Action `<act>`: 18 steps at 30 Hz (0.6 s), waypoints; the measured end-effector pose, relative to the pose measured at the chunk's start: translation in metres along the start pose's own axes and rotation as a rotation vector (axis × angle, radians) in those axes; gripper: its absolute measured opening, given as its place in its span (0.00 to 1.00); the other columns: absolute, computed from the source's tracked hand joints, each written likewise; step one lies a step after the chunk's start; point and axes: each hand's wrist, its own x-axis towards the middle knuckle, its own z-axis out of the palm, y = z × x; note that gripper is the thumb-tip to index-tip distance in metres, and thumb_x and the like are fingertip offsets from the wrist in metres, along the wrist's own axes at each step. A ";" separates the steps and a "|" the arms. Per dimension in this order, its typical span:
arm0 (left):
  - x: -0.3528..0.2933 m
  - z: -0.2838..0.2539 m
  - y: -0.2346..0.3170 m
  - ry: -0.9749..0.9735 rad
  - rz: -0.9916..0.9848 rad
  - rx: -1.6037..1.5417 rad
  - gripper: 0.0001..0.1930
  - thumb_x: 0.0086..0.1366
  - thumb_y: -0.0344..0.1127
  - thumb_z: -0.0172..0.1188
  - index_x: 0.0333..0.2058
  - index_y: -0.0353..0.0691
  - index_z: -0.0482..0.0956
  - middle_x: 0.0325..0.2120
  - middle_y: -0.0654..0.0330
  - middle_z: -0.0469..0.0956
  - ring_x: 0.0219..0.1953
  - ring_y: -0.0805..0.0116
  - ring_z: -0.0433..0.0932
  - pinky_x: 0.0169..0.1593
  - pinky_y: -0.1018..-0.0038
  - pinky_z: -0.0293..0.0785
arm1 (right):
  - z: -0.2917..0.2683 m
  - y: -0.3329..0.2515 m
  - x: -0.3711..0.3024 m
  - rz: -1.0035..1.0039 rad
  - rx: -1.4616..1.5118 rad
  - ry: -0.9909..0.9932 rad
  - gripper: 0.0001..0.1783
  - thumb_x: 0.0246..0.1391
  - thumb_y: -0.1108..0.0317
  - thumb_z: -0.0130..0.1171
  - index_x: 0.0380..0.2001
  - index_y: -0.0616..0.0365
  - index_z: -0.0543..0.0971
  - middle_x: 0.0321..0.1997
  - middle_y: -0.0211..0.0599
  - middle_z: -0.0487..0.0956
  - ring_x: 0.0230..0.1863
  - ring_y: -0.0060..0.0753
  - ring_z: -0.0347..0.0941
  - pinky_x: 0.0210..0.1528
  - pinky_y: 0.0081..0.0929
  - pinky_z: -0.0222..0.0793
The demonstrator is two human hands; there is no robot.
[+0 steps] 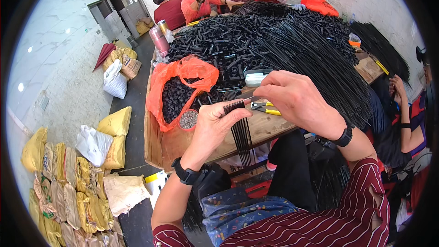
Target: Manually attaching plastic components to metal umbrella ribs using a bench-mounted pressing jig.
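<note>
My left hand (215, 121) is closed over a row of thin black rods (241, 137), held side by side between thumb and fingers. Their lower lengths hang past the table's front edge. My right hand (295, 98) pinches its fingertips together just above and right of that row. Something small and thin seems to be in the pinch, too fine to make out. Beneath my right hand lie yellow-handled pliers (265, 107). A small clear tray (256, 78) with pale thin pieces sits just beyond. A round tub (188, 119) of tiny silvery parts stands left of my left hand.
An orange plastic bag (157, 93) of black fittings lies at the table's left. Heaps of black tubes (219, 36) and long black rods (315, 59) cover the far part. Several people (201, 4) sit around the table. Stacked sacks (68, 187) line the left floor.
</note>
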 end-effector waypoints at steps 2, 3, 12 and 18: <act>0.000 0.001 0.000 -0.005 -0.003 0.000 0.11 0.63 0.30 0.60 0.44 0.34 0.81 0.31 0.60 0.84 0.36 0.80 0.78 0.45 0.81 0.73 | 0.000 -0.002 -0.001 -0.009 0.021 -0.005 0.14 0.38 0.79 0.60 0.34 0.59 0.79 0.31 0.37 0.76 0.31 0.40 0.75 0.31 0.31 0.72; 0.001 0.001 0.000 -0.011 -0.005 0.001 0.11 0.63 0.30 0.60 0.43 0.34 0.81 0.31 0.60 0.84 0.36 0.80 0.78 0.44 0.81 0.74 | 0.000 -0.003 -0.001 -0.018 0.040 -0.010 0.14 0.38 0.79 0.60 0.34 0.58 0.79 0.31 0.37 0.76 0.31 0.40 0.75 0.31 0.31 0.72; -0.007 0.017 -0.020 -0.046 -0.007 -0.071 0.08 0.65 0.28 0.55 0.39 0.32 0.81 0.29 0.62 0.83 0.34 0.79 0.79 0.41 0.79 0.75 | 0.015 -0.009 0.004 -0.010 0.283 0.104 0.10 0.45 0.77 0.60 0.34 0.58 0.80 0.29 0.38 0.78 0.32 0.40 0.76 0.31 0.30 0.71; -0.052 0.042 -0.074 -0.050 -0.233 -0.091 0.09 0.63 0.28 0.58 0.41 0.31 0.81 0.32 0.64 0.83 0.36 0.80 0.77 0.42 0.80 0.73 | 0.072 0.052 -0.021 0.090 0.096 -0.077 0.13 0.48 0.76 0.56 0.40 0.61 0.77 0.35 0.42 0.77 0.39 0.42 0.75 0.43 0.33 0.72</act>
